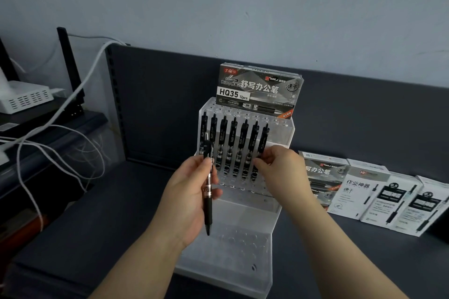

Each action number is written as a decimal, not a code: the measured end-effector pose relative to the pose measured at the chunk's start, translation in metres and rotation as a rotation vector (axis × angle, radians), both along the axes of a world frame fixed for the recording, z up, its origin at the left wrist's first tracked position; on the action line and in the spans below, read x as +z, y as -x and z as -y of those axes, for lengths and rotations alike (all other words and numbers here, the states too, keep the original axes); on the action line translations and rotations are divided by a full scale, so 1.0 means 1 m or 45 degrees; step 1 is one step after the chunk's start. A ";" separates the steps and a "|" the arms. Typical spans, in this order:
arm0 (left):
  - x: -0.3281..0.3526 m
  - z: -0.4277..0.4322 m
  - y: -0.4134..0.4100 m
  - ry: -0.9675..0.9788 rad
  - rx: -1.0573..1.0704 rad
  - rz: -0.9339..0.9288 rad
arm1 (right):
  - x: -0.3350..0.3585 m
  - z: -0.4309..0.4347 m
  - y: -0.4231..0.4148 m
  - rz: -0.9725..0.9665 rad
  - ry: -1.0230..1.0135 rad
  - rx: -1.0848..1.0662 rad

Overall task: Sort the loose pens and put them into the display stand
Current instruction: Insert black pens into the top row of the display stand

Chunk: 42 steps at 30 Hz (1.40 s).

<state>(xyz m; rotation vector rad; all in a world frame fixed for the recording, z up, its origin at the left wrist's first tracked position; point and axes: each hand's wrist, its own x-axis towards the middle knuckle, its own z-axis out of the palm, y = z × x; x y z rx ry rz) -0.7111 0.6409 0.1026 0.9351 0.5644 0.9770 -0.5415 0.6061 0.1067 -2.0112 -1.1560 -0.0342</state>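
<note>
Black plastic click pen (208, 187) sits upright in your left hand (192, 201), pinched between thumb and fingers around the upper barrel, tip down over the clear acrylic display stand (243, 245). Your right hand (279, 172) is at the far-right pen (263, 139) of the filled row, fingertips closed on its lower barrel. It looks like you're seating it, though your fingers hide the hole. Seven pens stand in that row (233, 143); holes to the right look free, and so does the lower tier.

Handling, judged: the pen is light and rigid, and the smooth upper barrel may be a bit slick. The rubber grip near the tip is probably the surest hold, but it has to enter the hole, so hold mid-barrel and let it drop in. The stand is likely light and could slide if you push. A pen box (260, 87) is perched on top of the stand, with more boxes (379, 194) on the dark table (97, 238) to the right.
</note>
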 end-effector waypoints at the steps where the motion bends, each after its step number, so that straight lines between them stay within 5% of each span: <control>1: 0.000 0.001 -0.001 0.015 0.006 0.015 | 0.000 0.001 0.000 0.001 0.003 0.004; 8: -0.002 0.006 -0.009 0.034 -0.013 0.057 | 0.009 0.029 0.022 -0.289 -0.305 0.237; 11: 0.000 0.016 -0.018 0.019 -0.052 0.083 | 0.012 0.043 0.042 -0.617 -0.235 0.642; 15: 0.002 0.026 -0.029 -0.012 -0.027 0.080 | 0.011 0.048 0.041 -0.705 -0.124 0.730; 18: 0.001 0.030 -0.035 -0.213 0.009 -0.054 | 0.016 0.051 0.030 -0.692 -0.169 0.691; 22: -0.019 0.006 -0.035 -1.115 0.355 -0.839 | 0.023 0.043 -0.009 -0.580 -0.452 0.322; 25: -0.038 -0.005 -0.035 -1.463 0.392 -1.312 | 0.019 0.034 -0.028 -0.500 -0.491 0.164; 42: -0.040 -0.005 -0.036 -1.494 0.410 -1.412 | -0.010 0.014 -0.026 -0.003 -0.100 0.130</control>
